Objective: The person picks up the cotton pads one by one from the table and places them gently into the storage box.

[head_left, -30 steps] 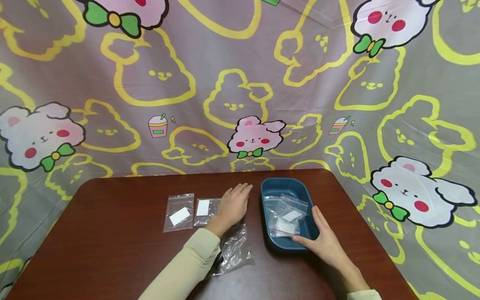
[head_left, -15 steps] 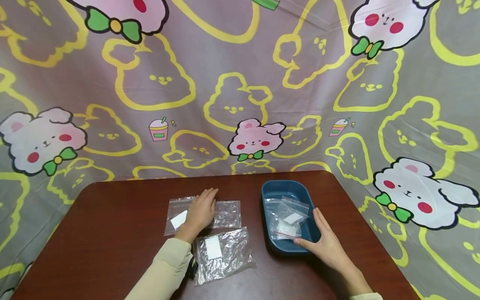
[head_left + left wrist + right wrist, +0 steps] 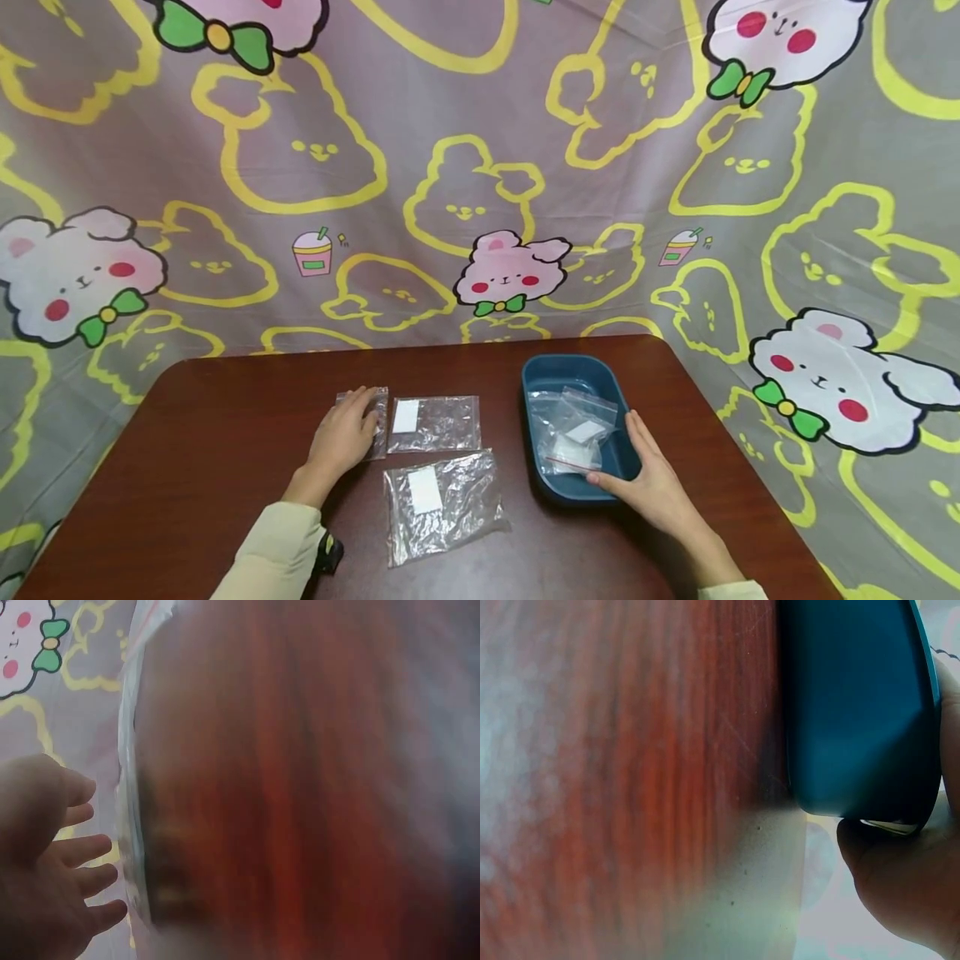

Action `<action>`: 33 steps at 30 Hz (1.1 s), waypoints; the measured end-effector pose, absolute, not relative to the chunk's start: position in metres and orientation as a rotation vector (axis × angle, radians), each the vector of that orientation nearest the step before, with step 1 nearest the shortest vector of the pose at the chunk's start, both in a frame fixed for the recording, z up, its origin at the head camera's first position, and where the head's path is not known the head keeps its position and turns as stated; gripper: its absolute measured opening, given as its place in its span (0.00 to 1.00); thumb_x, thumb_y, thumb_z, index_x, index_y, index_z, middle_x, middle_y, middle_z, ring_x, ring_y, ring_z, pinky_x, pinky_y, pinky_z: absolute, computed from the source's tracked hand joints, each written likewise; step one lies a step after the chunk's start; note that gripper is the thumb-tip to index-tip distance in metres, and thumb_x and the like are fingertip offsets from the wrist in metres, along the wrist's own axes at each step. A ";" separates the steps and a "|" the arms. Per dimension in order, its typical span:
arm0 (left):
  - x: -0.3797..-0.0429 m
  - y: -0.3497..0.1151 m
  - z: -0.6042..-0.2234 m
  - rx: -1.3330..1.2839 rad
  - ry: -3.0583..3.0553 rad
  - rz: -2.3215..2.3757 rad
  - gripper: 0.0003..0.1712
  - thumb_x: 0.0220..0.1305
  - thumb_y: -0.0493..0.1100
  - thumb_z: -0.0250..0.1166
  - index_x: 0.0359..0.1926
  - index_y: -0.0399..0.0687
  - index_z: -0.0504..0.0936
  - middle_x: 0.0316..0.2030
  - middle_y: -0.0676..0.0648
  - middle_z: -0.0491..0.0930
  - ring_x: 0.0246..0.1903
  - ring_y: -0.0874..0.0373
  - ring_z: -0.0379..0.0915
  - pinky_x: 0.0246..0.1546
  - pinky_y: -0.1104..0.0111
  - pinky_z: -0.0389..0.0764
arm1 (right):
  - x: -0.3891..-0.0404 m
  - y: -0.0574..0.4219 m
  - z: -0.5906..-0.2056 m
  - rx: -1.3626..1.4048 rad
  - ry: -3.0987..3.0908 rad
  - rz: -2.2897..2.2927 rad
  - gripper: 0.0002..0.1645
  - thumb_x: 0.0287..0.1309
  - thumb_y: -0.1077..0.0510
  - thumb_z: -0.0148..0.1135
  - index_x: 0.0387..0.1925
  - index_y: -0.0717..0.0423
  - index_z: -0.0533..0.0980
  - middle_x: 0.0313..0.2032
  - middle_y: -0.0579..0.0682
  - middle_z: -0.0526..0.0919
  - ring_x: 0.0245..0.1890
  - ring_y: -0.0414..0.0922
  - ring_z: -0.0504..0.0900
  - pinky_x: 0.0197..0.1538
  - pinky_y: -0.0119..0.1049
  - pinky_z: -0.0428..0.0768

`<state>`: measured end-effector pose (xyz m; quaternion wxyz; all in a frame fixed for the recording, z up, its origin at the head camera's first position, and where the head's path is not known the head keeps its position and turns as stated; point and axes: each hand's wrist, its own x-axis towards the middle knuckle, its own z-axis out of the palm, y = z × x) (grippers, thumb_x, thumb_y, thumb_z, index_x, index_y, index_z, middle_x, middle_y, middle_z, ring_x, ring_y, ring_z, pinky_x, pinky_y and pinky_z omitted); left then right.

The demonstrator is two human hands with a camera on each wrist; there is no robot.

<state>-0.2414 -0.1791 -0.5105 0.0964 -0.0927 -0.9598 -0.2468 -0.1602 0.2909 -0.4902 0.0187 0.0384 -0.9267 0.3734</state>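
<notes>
My left hand (image 3: 341, 433) lies over the leftmost zip bag (image 3: 379, 417), hiding most of it; in the left wrist view its fingers (image 3: 94, 879) are spread and loosely bent. Beside it lies a second clear zip bag (image 3: 442, 425) with a white label, and nearer to me a larger crinkled zip bag (image 3: 468, 508), also with a white label. My right hand (image 3: 660, 483) holds the blue plastic bin (image 3: 576, 367) at its near right corner, thumb at the front rim, fingers along the outer side. Inside the bin lie several clear zip bags (image 3: 573, 437) with white pieces.
All of this stands on a dark red-brown wooden table (image 3: 225, 450). A grey cloth (image 3: 420, 108) printed with cartoon animals hangs behind the table and along its sides. A dark band (image 3: 327, 552) sits at my left sleeve cuff.
My left hand has moved left across the bags, from the right end of the second bag to the leftmost one, uncovering the other two. The right hand stays at the bin.
</notes>
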 end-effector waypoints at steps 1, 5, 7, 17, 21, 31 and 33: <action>-0.240 -0.181 -0.511 -0.277 -2.847 -0.742 0.27 0.72 0.40 0.57 0.68 0.34 0.70 0.67 0.29 0.67 0.68 0.32 0.61 0.66 0.36 0.60 | -0.160 0.291 -0.490 0.120 -2.876 1.156 0.74 0.46 0.35 0.78 0.79 0.61 0.44 0.79 0.61 0.44 0.76 0.63 0.48 0.68 0.70 0.58; -0.236 -0.187 -0.511 -0.295 -2.867 -0.777 0.28 0.73 0.42 0.57 0.69 0.31 0.68 0.68 0.29 0.66 0.69 0.32 0.58 0.67 0.35 0.57 | -0.162 0.291 -0.489 0.114 -2.882 1.145 0.74 0.46 0.36 0.78 0.79 0.60 0.44 0.79 0.61 0.44 0.76 0.63 0.48 0.68 0.70 0.57; -0.234 -0.188 -0.512 -0.306 -2.880 -0.785 0.29 0.74 0.42 0.57 0.69 0.31 0.68 0.69 0.29 0.64 0.70 0.32 0.57 0.67 0.35 0.56 | -0.162 0.291 -0.489 0.110 -2.889 1.141 0.73 0.46 0.36 0.78 0.79 0.59 0.44 0.79 0.61 0.43 0.76 0.63 0.47 0.68 0.70 0.57; -0.232 -0.193 -0.515 -0.314 -2.931 -0.771 0.30 0.73 0.43 0.60 0.69 0.31 0.68 0.70 0.29 0.61 0.72 0.32 0.52 0.70 0.39 0.52 | -0.162 0.291 -0.488 0.100 -2.912 1.121 0.73 0.47 0.36 0.77 0.80 0.59 0.43 0.79 0.61 0.43 0.76 0.63 0.47 0.67 0.71 0.56; -0.232 -0.193 -0.516 -0.322 -2.946 -0.757 0.31 0.74 0.44 0.60 0.70 0.31 0.67 0.71 0.29 0.60 0.72 0.33 0.51 0.71 0.40 0.51 | -0.162 0.291 -0.488 0.098 -2.909 1.127 0.73 0.47 0.35 0.77 0.80 0.58 0.43 0.79 0.60 0.43 0.76 0.63 0.46 0.68 0.71 0.56; -0.230 -0.193 -0.517 -0.343 -2.929 -0.743 0.30 0.74 0.43 0.59 0.69 0.28 0.68 0.70 0.29 0.60 0.72 0.33 0.51 0.72 0.42 0.51 | -0.161 0.290 -0.488 0.100 -2.900 1.130 0.74 0.47 0.35 0.77 0.80 0.58 0.43 0.79 0.60 0.43 0.76 0.62 0.47 0.67 0.71 0.56; -0.230 -0.193 -0.518 -0.343 -2.927 -0.752 0.29 0.74 0.41 0.58 0.68 0.27 0.68 0.70 0.28 0.60 0.72 0.33 0.51 0.72 0.43 0.51 | -0.161 0.290 -0.488 0.099 -2.898 1.134 0.74 0.47 0.35 0.77 0.80 0.58 0.43 0.79 0.60 0.43 0.76 0.62 0.47 0.68 0.71 0.56</action>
